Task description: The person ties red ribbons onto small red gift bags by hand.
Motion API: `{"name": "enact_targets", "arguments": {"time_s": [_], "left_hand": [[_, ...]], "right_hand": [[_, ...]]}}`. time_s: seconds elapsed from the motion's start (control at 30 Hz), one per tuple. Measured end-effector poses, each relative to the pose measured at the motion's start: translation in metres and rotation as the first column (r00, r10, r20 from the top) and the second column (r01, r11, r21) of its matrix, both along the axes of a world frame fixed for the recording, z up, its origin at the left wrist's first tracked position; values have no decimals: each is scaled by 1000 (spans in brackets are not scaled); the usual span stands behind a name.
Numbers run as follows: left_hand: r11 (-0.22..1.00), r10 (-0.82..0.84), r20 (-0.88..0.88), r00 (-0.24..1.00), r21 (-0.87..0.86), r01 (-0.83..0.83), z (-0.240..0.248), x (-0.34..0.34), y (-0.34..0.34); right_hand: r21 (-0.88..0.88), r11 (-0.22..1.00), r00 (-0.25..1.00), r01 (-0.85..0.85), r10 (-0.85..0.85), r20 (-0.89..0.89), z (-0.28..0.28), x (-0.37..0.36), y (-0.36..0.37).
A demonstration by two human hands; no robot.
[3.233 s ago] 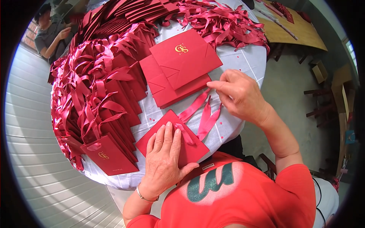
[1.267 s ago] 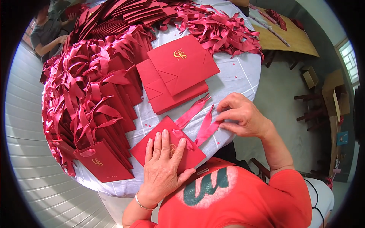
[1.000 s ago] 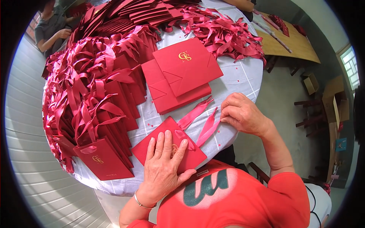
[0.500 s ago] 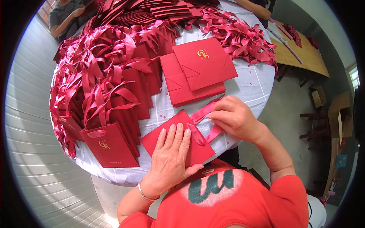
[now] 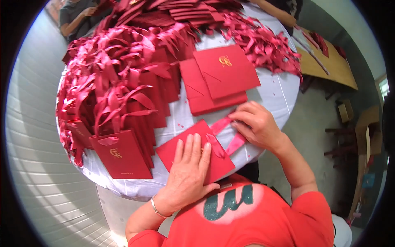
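Observation:
A red paper gift bag [image 5: 220, 162] lies flat at the table's near edge, turned at an angle. My left hand [image 5: 187, 162] rests on it with fingers stretched out, pressing it down. My right hand [image 5: 255, 123], just right of the bag, pinches the bag's pink ribbon handle [image 5: 222, 124] and holds the loop out from the bag's top edge. The fingertips partly cover the ribbon where they grip it. Just beyond lies a small stack of flat red bags [image 5: 230, 74], the top one with a gold emblem.
Upright red bags with ribbon handles [image 5: 119, 154] crowd the left side of the round, white-clothed table [image 5: 284, 88]. More flat bags [image 5: 193, 12] and a heap of pink ribbons [image 5: 267, 45] lie at the back. Other people's arms [image 5: 277, 12] show at the far edge.
The view has shifted slightly. My right hand still pinches the ribbon, its fingers slightly rearranged, and my left hand stays flat on the bag.

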State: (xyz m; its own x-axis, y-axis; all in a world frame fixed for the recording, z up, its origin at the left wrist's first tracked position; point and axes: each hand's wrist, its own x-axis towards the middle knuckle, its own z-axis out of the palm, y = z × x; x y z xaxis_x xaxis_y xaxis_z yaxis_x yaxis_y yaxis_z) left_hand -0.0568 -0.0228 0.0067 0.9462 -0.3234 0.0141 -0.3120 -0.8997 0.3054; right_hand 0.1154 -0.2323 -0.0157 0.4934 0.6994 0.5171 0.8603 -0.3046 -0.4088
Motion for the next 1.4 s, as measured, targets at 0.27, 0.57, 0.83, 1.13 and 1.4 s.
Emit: {"name": "enact_targets", "arguments": {"time_s": [0.27, 0.57, 0.83, 1.13, 1.4], "left_hand": [[960, -82, 58, 995, -263, 95, 47, -3, 32], [1, 676, -134, 725, -983, -183, 44, 34, 94], [-239, 357, -265, 896, -953, -187, 35, 16, 12], [587, 240, 241, 940, -807, 57, 11, 4, -5], [680, 628, 418, 657, -705, -201, 1, -34, 26]], "right_hand": [[213, 962, 922, 170, -79, -379, 4, -5, -33], [301, 953, 778, 32, 165, -607, 26, -15, -5], [122, 976, 937, -180, 207, -281, 48, -48, 21], [144, 970, 719, -197, 243, -651, 38, -67, 41], [547, 837, 474, -8, 484, -735, 55, -65, 63]]}}
